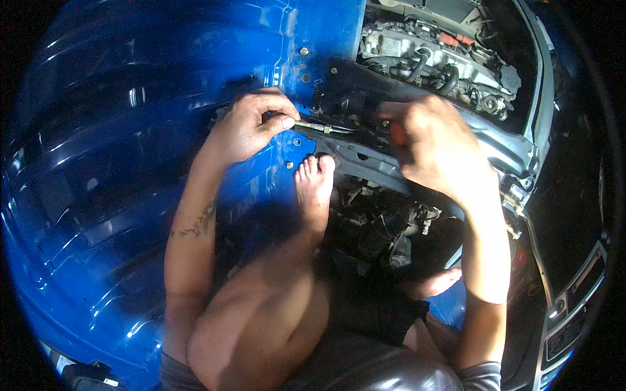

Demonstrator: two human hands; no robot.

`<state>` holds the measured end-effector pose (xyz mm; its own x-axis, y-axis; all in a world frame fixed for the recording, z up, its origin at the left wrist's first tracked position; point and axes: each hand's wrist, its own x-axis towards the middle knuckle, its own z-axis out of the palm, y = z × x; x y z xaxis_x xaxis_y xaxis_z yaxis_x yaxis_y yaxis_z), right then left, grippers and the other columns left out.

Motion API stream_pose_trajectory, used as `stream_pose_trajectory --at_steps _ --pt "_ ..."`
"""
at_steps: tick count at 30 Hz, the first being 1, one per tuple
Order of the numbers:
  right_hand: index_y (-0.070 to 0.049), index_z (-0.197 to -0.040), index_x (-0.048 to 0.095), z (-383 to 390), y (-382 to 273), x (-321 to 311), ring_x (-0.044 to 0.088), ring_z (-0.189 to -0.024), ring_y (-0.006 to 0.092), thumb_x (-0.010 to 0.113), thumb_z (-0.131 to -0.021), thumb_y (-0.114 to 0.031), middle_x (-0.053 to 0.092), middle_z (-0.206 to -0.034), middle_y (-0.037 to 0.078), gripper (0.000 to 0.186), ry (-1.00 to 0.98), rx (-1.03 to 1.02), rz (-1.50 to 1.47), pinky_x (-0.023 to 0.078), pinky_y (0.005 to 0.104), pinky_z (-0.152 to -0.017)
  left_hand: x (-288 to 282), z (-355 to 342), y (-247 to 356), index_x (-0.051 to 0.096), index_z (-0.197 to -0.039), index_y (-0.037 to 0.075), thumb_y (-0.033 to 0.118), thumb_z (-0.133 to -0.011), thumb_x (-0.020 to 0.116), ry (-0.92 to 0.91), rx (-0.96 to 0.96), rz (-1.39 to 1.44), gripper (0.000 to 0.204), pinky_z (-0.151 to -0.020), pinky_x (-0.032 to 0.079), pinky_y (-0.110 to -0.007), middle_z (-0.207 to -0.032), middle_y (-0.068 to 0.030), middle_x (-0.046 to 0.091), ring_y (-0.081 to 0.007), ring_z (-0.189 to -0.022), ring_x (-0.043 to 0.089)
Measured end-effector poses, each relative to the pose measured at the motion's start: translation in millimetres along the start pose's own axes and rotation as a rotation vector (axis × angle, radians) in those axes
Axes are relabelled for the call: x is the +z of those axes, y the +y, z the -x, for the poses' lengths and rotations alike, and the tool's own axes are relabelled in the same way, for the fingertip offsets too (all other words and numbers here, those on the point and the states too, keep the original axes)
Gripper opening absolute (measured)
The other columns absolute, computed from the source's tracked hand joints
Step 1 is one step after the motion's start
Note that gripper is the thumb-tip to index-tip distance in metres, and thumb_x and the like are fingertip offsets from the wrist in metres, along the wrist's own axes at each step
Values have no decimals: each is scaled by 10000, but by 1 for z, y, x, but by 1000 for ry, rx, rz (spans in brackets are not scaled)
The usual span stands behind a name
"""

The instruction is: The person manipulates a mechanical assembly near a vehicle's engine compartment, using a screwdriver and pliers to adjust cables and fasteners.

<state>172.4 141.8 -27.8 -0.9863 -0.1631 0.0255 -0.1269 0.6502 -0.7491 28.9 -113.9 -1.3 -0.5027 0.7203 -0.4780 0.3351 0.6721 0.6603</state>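
My left hand [261, 124] is closed in a pinch on the near end of a slim, pale rod-like piece with a metal fitting [316, 127]. It lies across the seam between a blue truck-bed panel and a dark metal crossmember [365, 156]. To the right, my right hand [443, 146] is curled and smeared by motion. Something orange, which looks like a tool handle [397, 134], shows in its fingers. A thin shaft [349, 130] runs between that handle and the fitting; whether they touch is unclear.
The ribbed blue panel [130, 163] fills the left side. An engine [443, 62] with hoses shows at the upper right, and more machinery [391, 228] sits in a dark opening below the crossmember. My bare foot [315, 186] rests at the panel's edge. Bolts [304, 51] dot the seam.
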Motion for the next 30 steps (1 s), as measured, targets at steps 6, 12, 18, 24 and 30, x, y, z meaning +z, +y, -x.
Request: stream_pose_trajectory --at_steps 6,12,18,24,30 --pt "1 -907 679 -38 -18 13 657 -761 367 654 -643 -46 646 -757 226 269 -129 80 -271 534 425 -715 1 -17 1 681 -913 -10 95 -836 651 -90 47 107 134 -702 482 -281 -826 -94 672 -144 -759 615" --pt "31 -825 650 -33 -24 27 655 -762 374 614 -656 2 650 -758 207 176 -39 159 -355 522 423 -720 -6 -29 14 690 -909 -27 68 -843 654 -180 -50 329 120 -715 493 -241 -853 -66 692 -110 -778 621" --pt "12 -873 654 -21 -17 33 662 -759 350 591 -647 58 648 -761 199 240 5 94 -445 525 400 -708 -5 -27 36 696 -912 -18 103 -825 672 -220 -78 323 151 -744 487 -245 -839 -60 689 -107 -779 615" --pt "21 -897 663 -28 -13 22 653 -773 373 551 -626 3 637 -750 223 294 -93 116 -394 510 439 -722 3 -24 12 699 -884 -6 116 -783 703 -133 -97 181 158 -811 470 -282 -924 -76 664 -160 -890 608" --pt "20 -910 639 -22 -11 19 650 -789 339 560 -639 28 641 -781 196 282 -82 163 -380 502 393 -729 5 -27 3 654 -996 30 140 -751 732 -123 -255 301 279 -870 423 -272 -1016 -67 641 -165 -948 571"
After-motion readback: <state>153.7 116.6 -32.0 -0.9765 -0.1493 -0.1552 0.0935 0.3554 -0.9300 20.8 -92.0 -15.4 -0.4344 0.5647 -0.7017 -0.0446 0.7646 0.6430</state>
